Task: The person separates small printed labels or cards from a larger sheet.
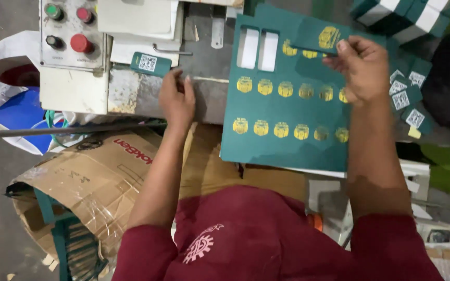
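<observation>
I have the right hand up over the far right of the green sheet, its fingers pinching a small green tag with a gold emblem, held flat, long axis running left to right. That tag sits just above the sheet's far rows of gold emblems, right of the two punched-out windows, so the right hand is plainly the nearer one to it.

My left hand rests on the grey machine bench, fingers pressed together and flat, holding nothing that I can see. Just beyond its fingertips, far and slightly left, lies a second green tag, code side up, apart from the hand.

The control panel with its buttons sits far left. A loose pile of code-side tags lies right of the sheet.

Hard to read: the right palm covers part of the emblem row, my forearm hides the sheet's right edge, and the cardboard box below the bench is cut off by my red sleeve.
</observation>
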